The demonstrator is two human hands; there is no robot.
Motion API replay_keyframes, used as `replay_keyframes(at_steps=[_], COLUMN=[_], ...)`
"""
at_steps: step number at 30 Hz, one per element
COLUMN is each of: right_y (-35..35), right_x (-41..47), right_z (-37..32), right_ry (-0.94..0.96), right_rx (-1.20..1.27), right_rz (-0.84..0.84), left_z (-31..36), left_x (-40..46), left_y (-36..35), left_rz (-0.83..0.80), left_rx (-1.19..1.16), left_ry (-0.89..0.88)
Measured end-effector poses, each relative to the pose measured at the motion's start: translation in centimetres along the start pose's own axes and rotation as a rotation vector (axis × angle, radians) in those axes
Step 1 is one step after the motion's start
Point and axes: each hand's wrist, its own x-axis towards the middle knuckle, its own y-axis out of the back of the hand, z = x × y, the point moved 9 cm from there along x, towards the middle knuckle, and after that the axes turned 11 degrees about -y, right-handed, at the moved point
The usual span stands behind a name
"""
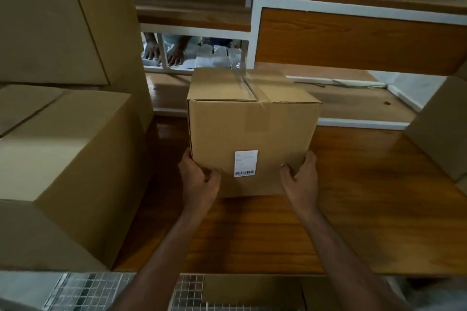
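The wooden counter runs across in front of me, with a big carton taking up its left end and a taller carton stacked behind that one. The edge of another carton comes in from the right.

Between them, dead ahead, the sealed box sits flat on the counter. Its labelled face is towards me and its taped top seam runs straight away towards the shelving. It stands apart from the cartons on both sides.

My left hand grips the lower left corner and my right hand the lower right. Each thumb is on the front face, and the fingers curl round the side edge. Both hands sit level and equally near, so I judge the load is shared evenly for a lift or a pull towards me.

The white barcode label lies between my thumbs.
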Motion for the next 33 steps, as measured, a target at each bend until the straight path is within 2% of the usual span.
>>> replay_keyframes(at_steps=[10, 16, 22, 26, 28, 33], right_y=[1.1, 1.7, 1.9, 2.9, 2.6, -0.6], right_x=[-2.3, -1.6, -2.2, -4.0, -5.1, -7.3], right_z=[2.1, 3.1, 3.1, 1.9, 0.5, -2.1], right_ry=[-0.075, -0.055, 0.008, 0.078, 0.182, 0.453], right_rx=[0.066, 0.052, 0.017, -0.054, -0.105, -0.2], right_rz=[0.101, 0.05, 0.105, 0.279, 0.329, 0.185], left_z=[-0.5, 1.0, 1.5, 2.6, 3.4, 9.0], left_x=[-0.9, -1.5, -2.2, -2.3, -2.0, -1.5], left_y=[-0.8, -0.8, -0.2, 1.0, 1.7, 4.4], left_rz=[-0.183, -0.095, -0.056, -0.026, 0.016, 0.231], left_rx=[0.007, 0.019, 0.024, 0.012, 0.03, 0.214], left_ry=[-0.001, 0.036, 0.047, -0.044, -0.119, -0.45])
